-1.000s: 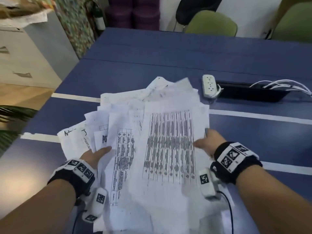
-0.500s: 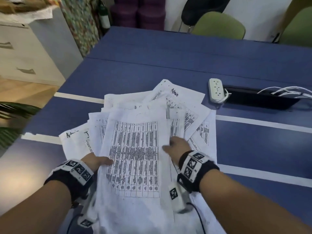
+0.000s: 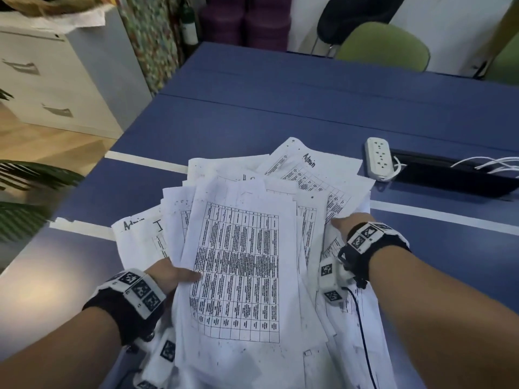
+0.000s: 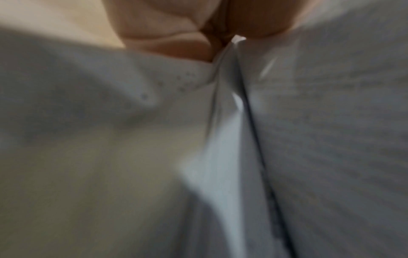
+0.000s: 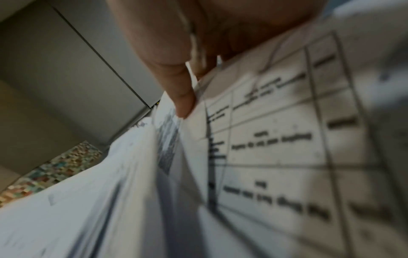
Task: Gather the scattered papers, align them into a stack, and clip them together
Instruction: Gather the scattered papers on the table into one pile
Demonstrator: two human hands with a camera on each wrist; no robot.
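A loose pile of printed papers [image 3: 238,262] lies fanned out on the blue table [image 3: 280,108]; the top sheet shows a dense printed grid. My left hand [image 3: 179,273] grips the pile's left edge, thumb on the top sheet; in the left wrist view its curled fingers [image 4: 176,47] pinch folded paper [image 4: 309,139]. My right hand [image 3: 341,223] is at the pile's right side, its fingers hidden under sheets. In the right wrist view a finger [image 5: 183,97] presses on the edge of a sheet [image 5: 276,139] printed with a grid. No clip is in view.
A white power strip [image 3: 379,158] lies just beyond the papers beside a black cable slot [image 3: 449,178] with white cables [image 3: 488,164]. Green chairs [image 3: 384,46] stand at the far edge. A drawer cabinet [image 3: 56,80] and a plant [image 3: 22,192] are left of the table.
The right hand carried the grid sheet left onto the pile over the left hand, let it go, then moved back to the sheets at the right. The left hand stayed put.
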